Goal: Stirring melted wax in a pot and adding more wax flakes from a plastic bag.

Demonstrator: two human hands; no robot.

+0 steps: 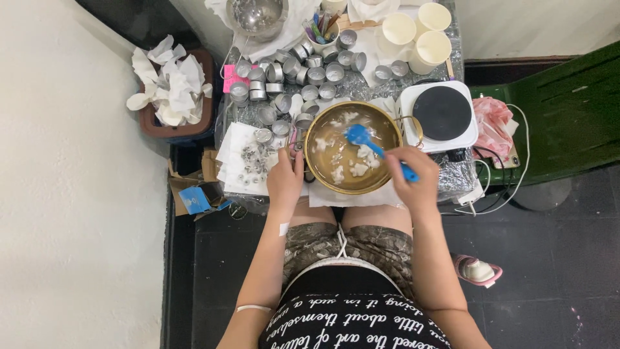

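A gold-coloured pot (316, 176) sits at the near edge of a small foil-covered table, holding liquid with white lumps (359, 168). My right hand (408, 173) grips the handle of a blue spatula (361, 137), whose blade dips into the pot. My left hand (285, 176) rests against the pot's left rim by its handle; I cannot see what its fingers close on.
Several small metal cups (303, 74) crowd the table behind the pot. A white single hot plate (442, 113) stands at right, paper cups (416, 35) behind it, a steel bowl (257, 16) at the back. A bin of crumpled paper (173, 90) sits left; a green chair (562, 110) right.
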